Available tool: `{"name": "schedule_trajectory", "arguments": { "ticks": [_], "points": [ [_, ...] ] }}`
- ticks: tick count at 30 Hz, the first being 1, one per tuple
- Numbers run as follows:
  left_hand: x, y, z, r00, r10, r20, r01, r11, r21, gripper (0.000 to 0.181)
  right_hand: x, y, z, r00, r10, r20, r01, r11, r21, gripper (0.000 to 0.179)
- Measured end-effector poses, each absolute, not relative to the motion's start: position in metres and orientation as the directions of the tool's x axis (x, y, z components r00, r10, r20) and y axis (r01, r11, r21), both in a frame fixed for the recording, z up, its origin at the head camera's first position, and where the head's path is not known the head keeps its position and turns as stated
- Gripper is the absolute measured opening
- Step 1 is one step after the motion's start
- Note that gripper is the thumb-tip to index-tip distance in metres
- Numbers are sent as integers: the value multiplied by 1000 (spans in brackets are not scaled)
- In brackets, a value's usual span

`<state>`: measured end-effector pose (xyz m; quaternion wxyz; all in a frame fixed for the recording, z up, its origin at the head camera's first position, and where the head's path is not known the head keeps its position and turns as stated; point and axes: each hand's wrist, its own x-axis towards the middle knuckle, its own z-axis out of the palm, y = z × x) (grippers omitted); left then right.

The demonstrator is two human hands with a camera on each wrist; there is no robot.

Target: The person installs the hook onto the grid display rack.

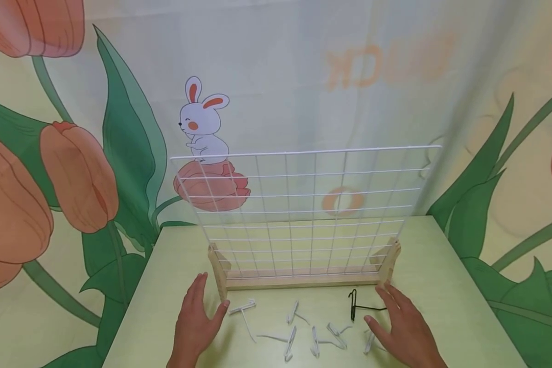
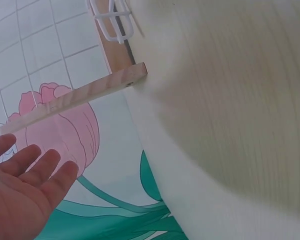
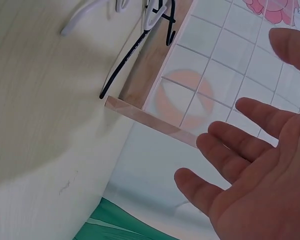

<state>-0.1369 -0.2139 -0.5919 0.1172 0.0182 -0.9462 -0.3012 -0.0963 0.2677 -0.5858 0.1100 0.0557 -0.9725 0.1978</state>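
A white wire grid panel (image 1: pixel 305 152) stands upright in a wooden stand (image 1: pixel 303 281). My left hand (image 1: pixel 195 322) hovers by the stand's left foot, its fingers extended and the palm facing inward. On the other side, my right hand (image 1: pixel 407 324) is held near the right foot, fingers spread and nothing in its grasp. Between the hands, several white wire hooks (image 1: pixel 291 342) lie scattered on the table. One black hook (image 1: pixel 353 306) lies closest to my right fingertips, which overlap its long prong in the head view. The right wrist view shows the black hook (image 3: pixel 124 64) beside a white one.
The pale table (image 1: pixel 165 286) reaches back to a hanging cloth (image 1: pixel 280 61) printed with tulips and a rabbit. The stand's wooden feet (image 1: pixel 217 266) jut toward me at both ends of its base.
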Motion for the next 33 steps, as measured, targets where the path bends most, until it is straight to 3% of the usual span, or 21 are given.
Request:
{"name": "schedule_trajectory", "arguments": {
  "ticks": [9,19,33],
  "points": [
    [-160,-215,-597,-962,-180,207,55,614,787,72,-107,271,-589,-981,-79,179,-154,877,-456,48],
    [-179,-220,-619,-936,-242,257,115,480,870,65,-130,283,-608,-969,-115,218,-211,844,-493,35],
    [-196,-222,-627,-961,-250,116,30,323,946,61,-156,289,-630,-991,-131,20,-115,772,-625,25]
  ]
}}
